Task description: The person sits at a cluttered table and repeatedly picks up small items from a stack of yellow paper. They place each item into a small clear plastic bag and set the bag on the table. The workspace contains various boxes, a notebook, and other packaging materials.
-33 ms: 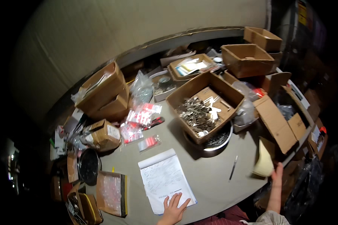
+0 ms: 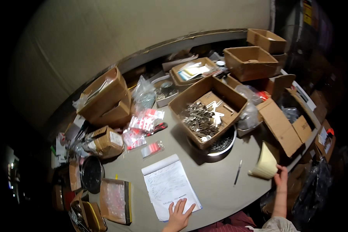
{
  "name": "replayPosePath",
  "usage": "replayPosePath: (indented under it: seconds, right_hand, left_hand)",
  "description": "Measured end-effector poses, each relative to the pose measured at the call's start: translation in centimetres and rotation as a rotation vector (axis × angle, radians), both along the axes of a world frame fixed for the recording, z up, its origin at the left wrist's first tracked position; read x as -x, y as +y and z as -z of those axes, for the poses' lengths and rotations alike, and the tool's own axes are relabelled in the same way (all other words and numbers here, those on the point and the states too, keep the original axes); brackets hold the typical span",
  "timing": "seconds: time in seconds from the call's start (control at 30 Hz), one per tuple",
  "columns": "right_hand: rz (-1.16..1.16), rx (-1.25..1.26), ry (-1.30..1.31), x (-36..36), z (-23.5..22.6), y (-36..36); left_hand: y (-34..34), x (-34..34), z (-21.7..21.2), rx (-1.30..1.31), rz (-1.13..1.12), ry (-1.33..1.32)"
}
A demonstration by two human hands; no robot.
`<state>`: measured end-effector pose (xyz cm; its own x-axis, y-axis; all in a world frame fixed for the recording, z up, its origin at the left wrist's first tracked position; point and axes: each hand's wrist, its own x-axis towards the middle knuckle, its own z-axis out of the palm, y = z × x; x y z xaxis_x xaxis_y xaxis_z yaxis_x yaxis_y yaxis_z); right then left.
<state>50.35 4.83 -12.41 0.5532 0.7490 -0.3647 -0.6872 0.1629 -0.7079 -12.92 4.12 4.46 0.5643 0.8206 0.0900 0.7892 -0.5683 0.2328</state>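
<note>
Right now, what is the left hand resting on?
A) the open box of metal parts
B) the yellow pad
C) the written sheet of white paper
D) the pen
C: the left hand lies flat on the lower edge of the written sheet of white paper; the pen lies apart to its right.

Left hand [image 2: 178, 212] flat, fingers spread, palm down, right hand [image 2: 281, 178] raised, fingers pinched, forearm extended

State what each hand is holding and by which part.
The right hand grips a pale yellow pad of paper by its lower right corner. The left hand holds nothing; it lies flat on the written sheet.
</note>
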Motion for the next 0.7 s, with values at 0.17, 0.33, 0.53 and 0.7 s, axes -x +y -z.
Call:
replayPosePath:
  seconds: [0.17,0.33,0.53,0.7]
  right_hand:
    - [0.013,-0.115,-0.331,19.7,-20.0,3.7]
    - [-0.373,-0.417,-1.383,34.1,-24.2,7.0]
    - [-0.865,-0.457,-1.844,41.6,-17.6,9.6]
    - [-0.91,-0.531,-1.482,43.0,-16.0,8.3]
  left_hand:
    - [4.7,-2.2,2.0,-0.081,0.007,-0.045]
    - [8.6,-3.0,2.5,-0.157,-0.068,-0.096]
    - [5.6,-2.8,-3.3,-0.049,0.46,-0.367]
    - [6.8,-0.7,-4.3,-0.154,-0.021,-0.562]
